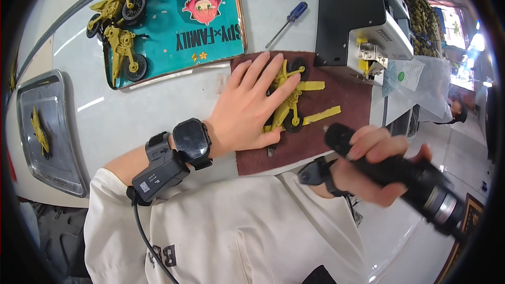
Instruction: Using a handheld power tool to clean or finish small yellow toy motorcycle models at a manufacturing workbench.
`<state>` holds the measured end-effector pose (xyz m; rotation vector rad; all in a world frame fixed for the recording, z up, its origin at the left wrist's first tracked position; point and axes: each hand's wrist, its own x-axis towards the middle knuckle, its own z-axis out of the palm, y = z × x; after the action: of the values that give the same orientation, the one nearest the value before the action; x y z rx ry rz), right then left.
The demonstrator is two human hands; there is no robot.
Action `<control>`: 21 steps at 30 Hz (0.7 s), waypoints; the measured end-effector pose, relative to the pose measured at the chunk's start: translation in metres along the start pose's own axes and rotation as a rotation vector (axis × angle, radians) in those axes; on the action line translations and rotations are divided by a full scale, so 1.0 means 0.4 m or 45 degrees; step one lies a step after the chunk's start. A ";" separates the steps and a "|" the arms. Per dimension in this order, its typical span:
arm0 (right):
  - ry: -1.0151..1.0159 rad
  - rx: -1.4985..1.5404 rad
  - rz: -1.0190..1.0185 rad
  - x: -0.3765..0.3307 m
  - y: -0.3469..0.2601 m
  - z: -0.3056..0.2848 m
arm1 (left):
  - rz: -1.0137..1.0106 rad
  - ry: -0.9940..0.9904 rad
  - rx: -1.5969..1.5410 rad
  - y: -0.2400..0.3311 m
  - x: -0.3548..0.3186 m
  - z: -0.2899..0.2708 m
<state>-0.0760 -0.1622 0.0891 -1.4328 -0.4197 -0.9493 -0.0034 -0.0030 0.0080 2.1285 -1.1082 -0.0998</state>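
A yellow toy motorcycle (pixel 286 106) with black wheels lies on its side on a dark red cloth mat (pixel 336 92). My left hand (pixel 247 97) is laid over it, with the index finger and thumb holding it at opposite ends and the other fingers stretched onto the mat. Two flat yellow strips stick out to the right of the motorcycle. To the right, above the mat's near corner, my right hand (pixel 376 165) is wrapped round a black electric screwdriver (pixel 421 184), its tip directed up and left toward the motorcycle but apart from it. Motion blurs this hand somewhat.
A teal picture tray (pixel 158 42) bearing several yellow toy motorcycles (pixel 123 47) stands far left. A metal tray (pixel 60 89) with one yellow toy part (pixel 39 131) lies left. A blue-handled screwdriver (pixel 286 23) and a black-and-silver machine (pixel 347 16) stand beyond the mat.
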 end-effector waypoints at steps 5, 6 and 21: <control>-0.018 0.004 -0.046 -0.043 -0.001 0.030 | -0.011 0.008 0.026 -0.002 -0.001 0.006; -0.015 0.011 -0.022 -0.049 0.003 0.025 | -0.009 0.008 0.021 0.000 0.001 0.006; 0.049 -0.190 0.168 -0.058 0.029 0.011 | -0.007 0.002 -0.014 0.000 0.014 0.012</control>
<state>-0.0794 -0.1526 0.0649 -1.5547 -0.2260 -0.9148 -0.0017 -0.0100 0.0060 2.1217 -1.0983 -0.1062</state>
